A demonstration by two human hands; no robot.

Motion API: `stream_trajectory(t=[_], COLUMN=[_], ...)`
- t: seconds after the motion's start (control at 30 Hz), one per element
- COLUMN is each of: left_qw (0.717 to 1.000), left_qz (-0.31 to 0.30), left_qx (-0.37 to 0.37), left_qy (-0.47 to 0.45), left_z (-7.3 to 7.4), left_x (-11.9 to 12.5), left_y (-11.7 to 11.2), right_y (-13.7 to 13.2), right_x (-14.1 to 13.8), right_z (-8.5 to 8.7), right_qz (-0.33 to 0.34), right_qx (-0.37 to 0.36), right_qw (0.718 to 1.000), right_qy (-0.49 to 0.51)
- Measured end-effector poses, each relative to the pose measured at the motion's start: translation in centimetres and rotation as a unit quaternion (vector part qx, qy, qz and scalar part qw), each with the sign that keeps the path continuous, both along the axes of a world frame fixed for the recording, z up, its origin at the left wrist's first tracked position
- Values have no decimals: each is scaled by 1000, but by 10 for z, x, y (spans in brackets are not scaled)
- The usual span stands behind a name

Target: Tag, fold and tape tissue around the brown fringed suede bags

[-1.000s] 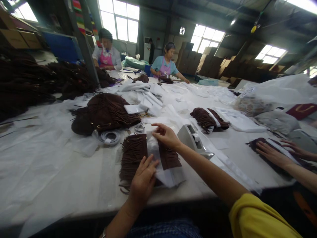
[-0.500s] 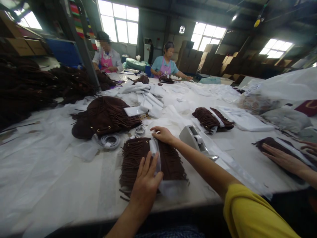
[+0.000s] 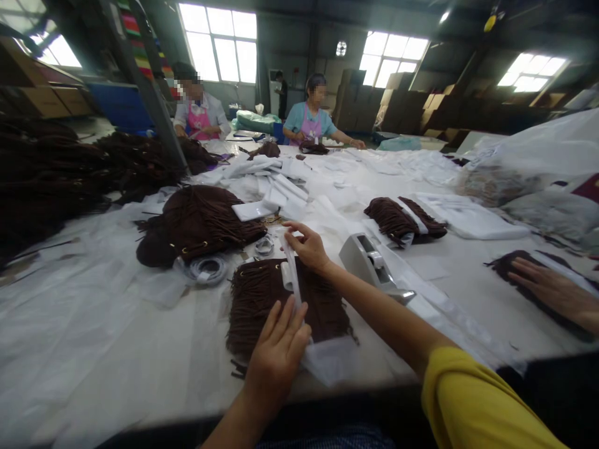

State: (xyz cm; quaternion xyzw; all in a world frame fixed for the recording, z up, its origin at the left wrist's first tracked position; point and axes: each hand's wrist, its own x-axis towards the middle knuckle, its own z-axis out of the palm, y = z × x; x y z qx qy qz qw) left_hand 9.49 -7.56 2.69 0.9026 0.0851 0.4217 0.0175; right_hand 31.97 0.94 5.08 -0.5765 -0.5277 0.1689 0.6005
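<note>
Lower centre of the frame: my left hand (image 3: 276, 349) lies palm down, fingers straight and slightly spread, pressing on the near edge of the brown fringed piece (image 3: 255, 299) and on the white strip (image 3: 293, 280) that runs up the middle of it. Centre of the frame: my right hand (image 3: 306, 246) pinches the far end of the white strip between thumb and fingertips, lifting that end just above the fringe. The brown fringed piece lies flat on the table (image 3: 116, 349), close to its near edge, between my two hands. A white sheet (image 3: 330, 365) sticks out from under its lower right corner.

Right of centre: a grey tape dispenser (image 3: 369, 262), just beside my right forearm. Left of centre: a coiled white cord (image 3: 206, 269), touching a heap of fringed pieces (image 3: 201, 218). Upper right of centre: another banded fringed piece (image 3: 397, 218). Right edge: a co-worker's hand (image 3: 552, 290) resting flat on dark fringe. Top of the frame: two seated people in pink aprons (image 3: 313, 118) at the far end of the table.
</note>
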Motion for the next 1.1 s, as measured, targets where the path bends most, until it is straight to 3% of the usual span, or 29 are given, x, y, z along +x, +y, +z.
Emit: stream_trajectory(t=[0.13,0.27,0.5,0.73,0.9,1.1], left_qw=[999,1000,997,992,984,973], left_qz=[32,6,15,16,36,16], left_qx=[-22,7,15,2,-7,-34], left_qy=[-16,20,77,121,176,230], left_z=[5,2,-18,-14,-25,-21], left_x=[0,-2,-7,-2,-6,-13], left_y=[0,7,3,5,6,2], right_y=[7,12,18,17,24,37], right_x=[-2,3,15,21,24,29], right_z=[-3,-15,-22,-14,-19,-23], right_qz=[-19,-13,27,37,55,132], right_qx=[-98,-203,-264,-296,-316,-345], right_qw=[991,956,933,921,912,899], right_qy=[-92,-212,-243,-252,-256,-235])
